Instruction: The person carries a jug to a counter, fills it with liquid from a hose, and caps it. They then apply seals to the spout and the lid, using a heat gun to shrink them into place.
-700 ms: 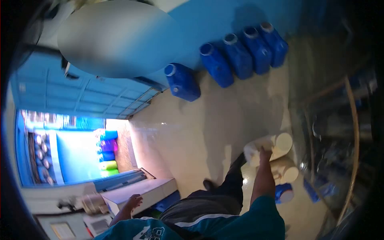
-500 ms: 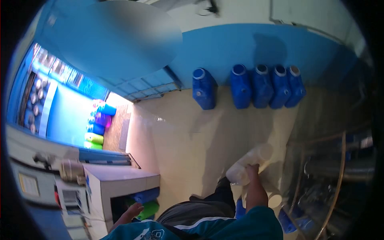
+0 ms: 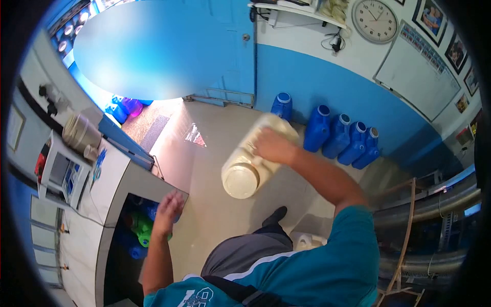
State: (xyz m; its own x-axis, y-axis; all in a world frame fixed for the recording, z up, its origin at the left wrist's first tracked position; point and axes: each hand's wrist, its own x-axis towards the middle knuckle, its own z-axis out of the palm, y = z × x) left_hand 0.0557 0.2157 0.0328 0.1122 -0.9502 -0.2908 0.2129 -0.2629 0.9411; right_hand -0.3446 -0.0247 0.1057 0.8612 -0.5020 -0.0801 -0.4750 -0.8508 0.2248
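Note:
My right hand (image 3: 272, 147) is closed on the handle of a large translucent whitish jug (image 3: 240, 180), lifted above the floor in front of me. The jug is tilted, its round lid towards the lower left. My left hand (image 3: 170, 204) is raised near the counter corner, fingers bent and apart, holding nothing. One blue jug (image 3: 282, 106) stands just behind the lifted one. Several more blue jugs (image 3: 336, 136) stand in a row along the blue wall, to the right of it.
A counter (image 3: 115, 192) runs along the left, with green and blue containers (image 3: 141, 227) beneath. A blue door (image 3: 225, 51) is ahead, beside a bright doorway. A whitish container (image 3: 308, 241) sits by my legs. Metal pipes and a rack (image 3: 407, 225) are at the right.
The whitish jug in my right hand has come up off the lower right towards the centre. My left hand has risen, and the view has turned to the right.

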